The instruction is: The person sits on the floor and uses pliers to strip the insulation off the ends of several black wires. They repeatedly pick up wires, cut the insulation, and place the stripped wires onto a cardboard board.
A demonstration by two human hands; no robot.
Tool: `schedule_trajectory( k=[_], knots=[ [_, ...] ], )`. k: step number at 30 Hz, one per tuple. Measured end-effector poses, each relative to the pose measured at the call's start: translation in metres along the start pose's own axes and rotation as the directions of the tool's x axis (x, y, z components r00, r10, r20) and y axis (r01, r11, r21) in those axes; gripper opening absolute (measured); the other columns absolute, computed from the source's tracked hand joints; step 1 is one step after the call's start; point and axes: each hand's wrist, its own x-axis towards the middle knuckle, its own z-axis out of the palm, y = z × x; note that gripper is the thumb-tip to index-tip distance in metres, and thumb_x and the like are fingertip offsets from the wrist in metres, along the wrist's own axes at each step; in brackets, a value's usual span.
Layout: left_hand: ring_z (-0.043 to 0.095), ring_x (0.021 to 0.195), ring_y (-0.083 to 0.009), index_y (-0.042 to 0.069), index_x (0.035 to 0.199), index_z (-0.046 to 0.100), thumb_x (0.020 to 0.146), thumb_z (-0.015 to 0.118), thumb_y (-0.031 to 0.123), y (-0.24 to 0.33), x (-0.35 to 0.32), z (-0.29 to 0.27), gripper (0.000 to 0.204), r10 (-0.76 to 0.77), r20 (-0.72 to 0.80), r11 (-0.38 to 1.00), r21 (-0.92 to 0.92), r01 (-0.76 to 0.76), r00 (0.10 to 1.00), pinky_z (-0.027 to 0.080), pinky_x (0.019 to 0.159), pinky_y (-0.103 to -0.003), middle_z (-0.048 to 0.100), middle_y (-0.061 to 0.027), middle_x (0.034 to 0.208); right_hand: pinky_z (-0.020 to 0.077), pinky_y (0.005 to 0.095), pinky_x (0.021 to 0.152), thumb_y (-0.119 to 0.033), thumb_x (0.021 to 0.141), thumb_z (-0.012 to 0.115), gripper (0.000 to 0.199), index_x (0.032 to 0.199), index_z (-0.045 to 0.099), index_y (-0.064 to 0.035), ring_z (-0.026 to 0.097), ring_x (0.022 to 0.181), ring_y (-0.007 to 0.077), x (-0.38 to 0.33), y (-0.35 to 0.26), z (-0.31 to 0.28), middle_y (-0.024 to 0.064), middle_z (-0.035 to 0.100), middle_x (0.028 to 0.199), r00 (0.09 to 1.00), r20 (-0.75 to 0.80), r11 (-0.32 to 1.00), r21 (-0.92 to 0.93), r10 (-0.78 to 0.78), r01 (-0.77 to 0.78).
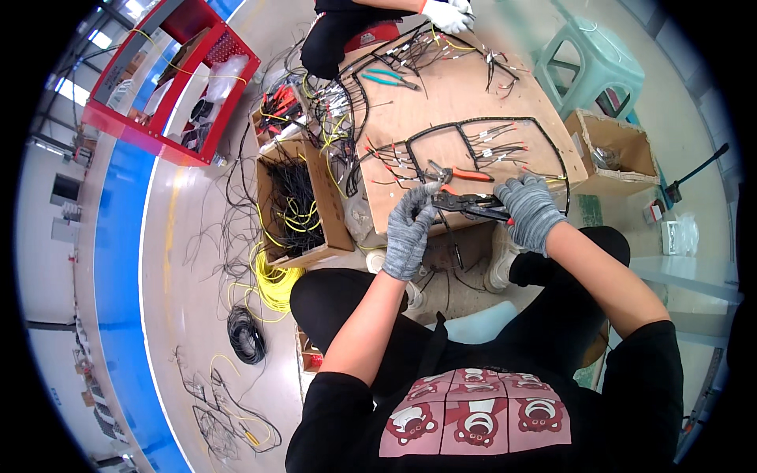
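Note:
My right hand [533,213], in a grey knit glove, is closed round the handles of black crimping pliers [465,203] with red handle ends. Their jaws point left, toward my left hand [410,235]. That hand, gloved alike, pinches something small at the jaws, too small to make out. Just beyond the tool, pliers with orange handles [467,175] lie on the wooden tabletop [441,102]. A black wiring harness [505,121] forms a loop there, its short branches tagged with white labels and ending in red tips.
Across the table a co-worker's white-gloved hands [448,14] are over another harness, near teal-handled pliers [390,79]. Left stand a cardboard box [327,197] of black wires, a yellow wire coil [274,280] and a red rack [158,142]. Right are a green stool [595,59] and another carton [631,181].

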Motion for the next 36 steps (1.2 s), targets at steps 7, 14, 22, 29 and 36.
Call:
schedule_trajectory(
  k=[7, 14, 22, 29, 36],
  knots=[
    [0.051, 0.092, -0.0070, 0.004, 0.116, 0.055, 0.083, 0.050, -0.007, 0.004, 0.001, -0.001, 0.035, 0.002, 0.035, 1.000, 0.015, -0.003, 0.999, 0.041, 0.082, -0.020, 0.058, 0.0002, 0.105, 0.0433, 0.0392, 0.084, -0.002, 0.064, 0.059, 0.046, 0.108, 0.051, 0.0011, 0.054, 0.095, 0.0351, 0.003, 0.009, 0.013, 0.0207, 0.055, 0.098, 0.999, 0.010, 0.969, 0.244, -0.042, 0.038],
    [0.051, 0.093, -0.0066, 0.005, 0.116, 0.056, 0.083, 0.048, -0.008, 0.002, 0.001, 0.001, 0.036, 0.007, 0.046, 1.000, -0.010, -0.007, 0.999, 0.040, 0.082, -0.020, 0.058, 0.0005, 0.105, 0.0482, 0.0396, 0.069, -0.007, 0.071, 0.058, 0.041, 0.110, 0.050, -0.0010, 0.061, 0.079, 0.0338, -0.001, 0.009, 0.015, 0.0198, 0.061, 0.084, 0.996, 0.087, 0.923, 0.385, -0.033, -0.003],
    [0.051, 0.095, -0.0068, 0.004, 0.116, 0.054, 0.083, 0.049, -0.006, -0.008, 0.006, -0.004, 0.035, -0.043, 0.062, 0.998, -0.043, 0.045, 0.997, 0.040, 0.083, -0.021, 0.058, 0.0006, 0.108, 0.0471, 0.0390, 0.073, -0.011, 0.072, 0.060, 0.042, 0.112, 0.049, -0.0024, 0.060, 0.083, 0.0329, 0.008, 0.005, 0.016, 0.0195, 0.060, 0.088, 0.984, 0.178, 0.933, 0.354, -0.004, -0.060],
    [0.052, 0.103, -0.0101, 0.009, 0.113, 0.056, 0.081, 0.064, 0.009, -0.001, 0.018, -0.022, 0.033, -0.125, 0.260, 0.960, -0.211, 0.182, 0.958, 0.042, 0.085, -0.023, 0.058, -0.0003, 0.111, 0.0317, 0.0418, 0.099, -0.015, 0.068, 0.065, 0.061, 0.122, 0.042, 0.0008, 0.043, 0.114, 0.0361, 0.013, 0.018, -0.001, 0.0231, 0.047, 0.116, 0.979, -0.118, 0.975, 0.126, -0.166, 0.181],
    [0.049, 0.081, -0.0075, 0.009, 0.113, 0.055, 0.081, 0.067, 0.018, 0.019, 0.027, -0.021, 0.035, -0.188, 0.416, 0.941, -0.183, 0.285, 0.890, 0.042, 0.073, -0.021, 0.056, 0.0022, 0.098, 0.0361, 0.0390, 0.096, -0.004, 0.065, 0.064, 0.062, 0.124, 0.044, -0.0020, 0.047, 0.107, 0.0336, 0.033, 0.034, -0.008, 0.0184, 0.050, 0.111, 0.959, -0.110, 0.964, 0.010, -0.262, 0.264]
  ],
)
